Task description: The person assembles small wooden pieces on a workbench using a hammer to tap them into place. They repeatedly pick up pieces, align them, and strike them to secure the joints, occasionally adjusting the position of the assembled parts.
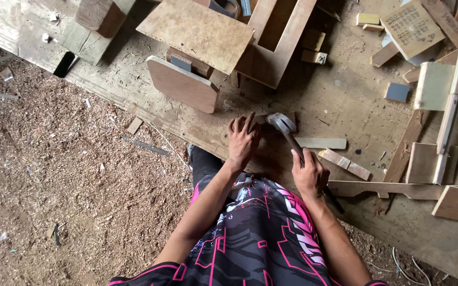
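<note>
1. Hammer (pixel 292 139): metal claw head, dark handle. Gripped mid-handle, it slants up and left, head just beside a small wood piece (pixel 279 117).
2. Small wood piece: flat, brown, lying on the worn workbench, partly covered by fingers.

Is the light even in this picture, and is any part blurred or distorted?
Head view: soft, even daylight without glare; deep shadow under the plywood board; the hammer head in the right hand looks slightly motion-blurred; the left hand is sharp; wide-angle slant at the edges.
</note>
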